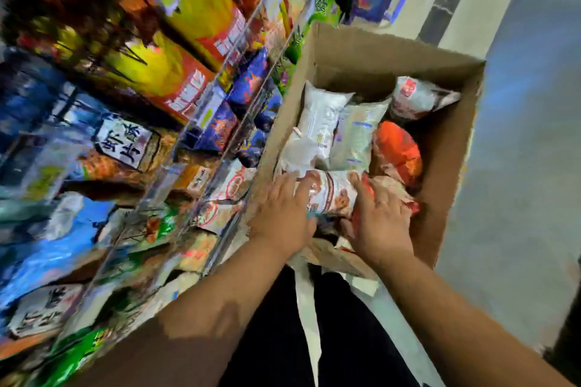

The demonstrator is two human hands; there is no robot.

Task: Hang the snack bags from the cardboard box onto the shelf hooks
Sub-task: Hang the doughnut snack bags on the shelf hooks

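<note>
An open cardboard box sits on the floor beside the shelf. Inside lie several snack bags: two white ones, a silvery one, an orange one and a white-and-red one at the far corner. Both my hands are in the near end of the box, on either side of a white-and-brown snack bag. My left hand touches its left edge with fingers spread. My right hand lies against its right edge. The view is blurred, so I cannot see whether the fingers curl round the bag.
The shelf on the left is packed with hanging snack bags in yellow, blue, green and white, on wire hooks. Grey floor stretches to the right of the box. My dark trousers fill the bottom middle.
</note>
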